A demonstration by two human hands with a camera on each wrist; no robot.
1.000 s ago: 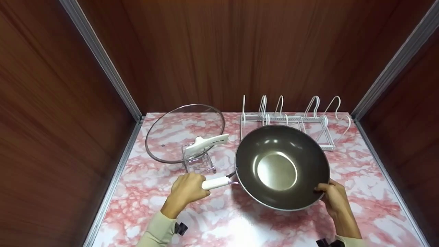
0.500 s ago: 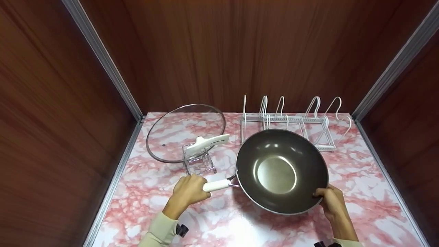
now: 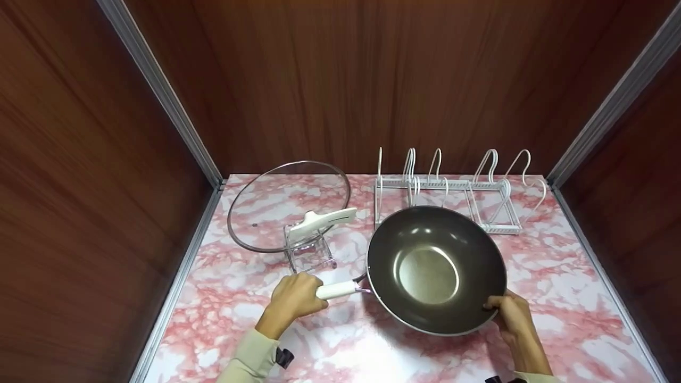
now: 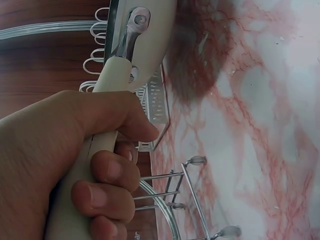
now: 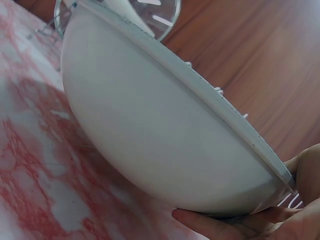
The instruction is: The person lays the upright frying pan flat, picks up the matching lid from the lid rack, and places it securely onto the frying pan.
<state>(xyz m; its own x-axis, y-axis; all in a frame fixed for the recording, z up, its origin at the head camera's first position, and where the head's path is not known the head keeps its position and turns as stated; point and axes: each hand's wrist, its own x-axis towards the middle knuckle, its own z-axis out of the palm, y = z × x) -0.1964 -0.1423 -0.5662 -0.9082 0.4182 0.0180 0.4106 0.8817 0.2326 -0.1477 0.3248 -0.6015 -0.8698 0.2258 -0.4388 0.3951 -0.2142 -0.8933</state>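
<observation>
A wok [image 3: 436, 271], dark inside and white outside, is held above the table, its shadow falling below it. My left hand [image 3: 295, 295] grips its white handle [image 4: 112, 75], fingers wrapped round it. At the right side of the rim, my right hand [image 3: 513, 316] holds the wok with the thumb over the edge and the fingers beneath the pale outer wall [image 5: 150, 115]. Beyond my left hand, a glass lid [image 3: 276, 207] with a white handle [image 3: 322, 222] leans in a small wire stand [image 3: 311, 255].
A white wire rack [image 3: 452, 184] with several upright loops stands by the back wall, partly hidden behind the wok. Brown wood-look panels [image 3: 319, 85] with grey metal corner strips enclose the pink-and-white marbled table [image 3: 213, 319].
Both hands have brought the wok slightly toward me, down in the head view, uncovering a bit more of the rack. The lid and its stand stay in place.
</observation>
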